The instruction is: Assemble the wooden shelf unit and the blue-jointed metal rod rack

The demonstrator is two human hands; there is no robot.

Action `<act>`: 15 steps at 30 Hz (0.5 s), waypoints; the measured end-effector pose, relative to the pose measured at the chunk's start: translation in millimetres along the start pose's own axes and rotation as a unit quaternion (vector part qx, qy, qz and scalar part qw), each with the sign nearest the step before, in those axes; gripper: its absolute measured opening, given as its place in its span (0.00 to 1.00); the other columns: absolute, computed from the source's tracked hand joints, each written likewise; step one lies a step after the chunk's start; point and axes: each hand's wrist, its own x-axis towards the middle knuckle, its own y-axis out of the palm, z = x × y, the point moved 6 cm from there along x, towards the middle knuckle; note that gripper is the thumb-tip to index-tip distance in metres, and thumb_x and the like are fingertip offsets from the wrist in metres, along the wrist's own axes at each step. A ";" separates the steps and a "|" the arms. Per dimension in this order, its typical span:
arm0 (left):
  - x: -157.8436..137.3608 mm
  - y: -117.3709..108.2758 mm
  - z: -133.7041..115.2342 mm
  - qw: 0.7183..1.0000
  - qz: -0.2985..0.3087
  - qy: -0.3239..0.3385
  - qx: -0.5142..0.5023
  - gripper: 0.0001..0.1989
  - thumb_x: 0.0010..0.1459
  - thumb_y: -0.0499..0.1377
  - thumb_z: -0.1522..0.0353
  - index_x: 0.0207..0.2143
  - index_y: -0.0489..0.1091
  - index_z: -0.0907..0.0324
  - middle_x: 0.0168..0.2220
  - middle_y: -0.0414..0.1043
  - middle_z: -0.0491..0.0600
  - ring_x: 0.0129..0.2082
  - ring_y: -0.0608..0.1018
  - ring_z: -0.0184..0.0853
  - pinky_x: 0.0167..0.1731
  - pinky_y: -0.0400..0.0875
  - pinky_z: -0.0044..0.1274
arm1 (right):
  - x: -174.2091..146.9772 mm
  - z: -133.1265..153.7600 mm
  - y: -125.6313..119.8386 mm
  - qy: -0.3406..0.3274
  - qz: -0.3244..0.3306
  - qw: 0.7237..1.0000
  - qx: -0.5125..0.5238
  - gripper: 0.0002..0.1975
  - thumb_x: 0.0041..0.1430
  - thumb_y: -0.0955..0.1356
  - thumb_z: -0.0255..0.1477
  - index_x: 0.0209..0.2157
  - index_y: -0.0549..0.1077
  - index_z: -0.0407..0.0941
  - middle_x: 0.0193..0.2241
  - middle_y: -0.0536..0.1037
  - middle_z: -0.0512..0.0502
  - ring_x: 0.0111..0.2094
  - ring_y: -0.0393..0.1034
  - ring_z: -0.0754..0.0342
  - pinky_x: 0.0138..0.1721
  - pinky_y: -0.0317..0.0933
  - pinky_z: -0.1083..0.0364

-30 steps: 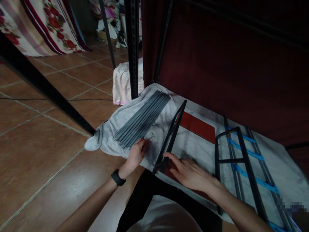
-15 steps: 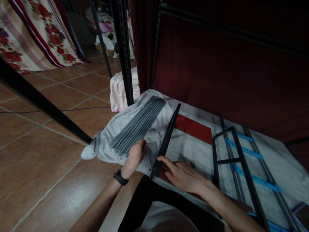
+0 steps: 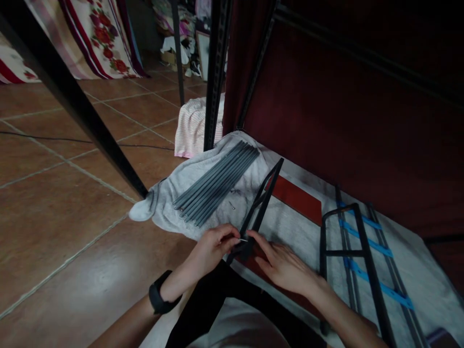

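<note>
1. frame (image 3: pixel 264 205), head view: it slants across the cloth (image 3: pixel 293 228), rods (image 3: pixel 219 181) to its left, board (image 3: pixel 295 199) by its far end, its near end between the hands.
2. left hand (image 3: pixel 217 244): thumb and fingertips pinch a thin bright pin (image 3: pixel 244 239) right at the frame; whether it touches metal or enters a hole, i cannot tell.
3. right hand (image 3: pixel 284 266): fingers loosely spread, index tip at the frame beside the pin, thumb apart from it; no full grip shows.
4. to do this well, i judge: pinch lightly near the pin's outer end, point it straight at the frame, and let the right index steady the metal, since soft cloth may let it rock. something so small could slip into the folds, so keep the loose bits (image 3: pixel 232 206) by the rods in sight.
5. writing: no brand or label can be read, neither on the watch (image 3: pixel 157 295) nor on the blue strips (image 3: pixel 366 237).
</note>
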 end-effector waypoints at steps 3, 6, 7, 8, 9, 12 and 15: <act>0.9 -3.8 -7.5 0.998 0.007 0.052 0.023 0.07 0.65 0.54 0.71 0.35 0.72 0.59 0.34 0.72 0.46 0.34 0.75 0.29 0.35 0.65 0.19 | 1.2 0.8 0.6 -0.031 -0.014 0.999 0.021 0.33 0.66 0.60 0.27 0.69 0.46 0.49 0.60 0.71 0.42 0.55 0.71 0.50 0.56 0.64 0.49; 0.6 -6.2 -9.5 0.997 0.017 0.078 0.022 0.08 0.66 0.53 0.71 0.36 0.71 0.59 0.34 0.72 0.47 0.34 0.74 0.28 0.35 0.66 0.19 | 1.6 0.7 1.3 -0.042 -0.022 0.999 0.026 0.35 0.65 0.61 0.26 0.70 0.43 0.50 0.61 0.69 0.44 0.57 0.69 0.51 0.59 0.63 0.50; 0.3 -6.6 -8.4 0.996 0.019 0.080 0.019 0.08 0.66 0.53 0.71 0.36 0.71 0.59 0.34 0.72 0.46 0.34 0.74 0.28 0.35 0.66 0.19 | 1.5 0.7 1.5 -0.042 -0.022 0.999 0.023 0.35 0.66 0.60 0.26 0.70 0.43 0.51 0.63 0.67 0.44 0.59 0.67 0.52 0.60 0.62 0.49; 0.0 -7.0 -6.7 0.996 0.017 0.081 0.018 0.08 0.66 0.53 0.71 0.36 0.71 0.59 0.35 0.72 0.46 0.34 0.74 0.28 0.36 0.66 0.19 | 1.2 0.7 1.9 -0.040 -0.021 0.999 0.017 0.36 0.66 0.60 0.26 0.70 0.42 0.52 0.64 0.65 0.45 0.61 0.65 0.52 0.61 0.61 0.49; -0.4 -7.1 -4.7 0.996 0.017 0.081 0.018 0.08 0.67 0.52 0.71 0.37 0.71 0.59 0.35 0.72 0.47 0.34 0.74 0.28 0.36 0.66 0.19 | 0.9 0.5 2.3 -0.036 -0.019 0.999 0.010 0.36 0.66 0.60 0.26 0.70 0.41 0.52 0.66 0.63 0.45 0.63 0.62 0.51 0.62 0.60 0.48; -2.4 -5.9 1.2 0.996 0.027 0.085 0.023 0.08 0.68 0.51 0.70 0.39 0.70 0.58 0.37 0.72 0.47 0.36 0.75 0.29 0.38 0.66 0.20 | 0.3 -1.4 3.2 -0.017 -0.014 1.000 -0.010 0.36 0.67 0.60 0.28 0.71 0.40 0.54 0.68 0.57 0.48 0.66 0.58 0.51 0.63 0.59 0.47; -5.2 -5.0 5.8 0.995 0.037 0.088 0.023 0.09 0.68 0.50 0.69 0.40 0.70 0.58 0.37 0.72 0.47 0.36 0.75 0.29 0.38 0.66 0.21 | 1.3 -2.4 3.1 -0.011 -0.015 1.000 -0.015 0.36 0.66 0.60 0.26 0.70 0.40 0.56 0.69 0.56 0.50 0.66 0.56 0.52 0.64 0.59 0.47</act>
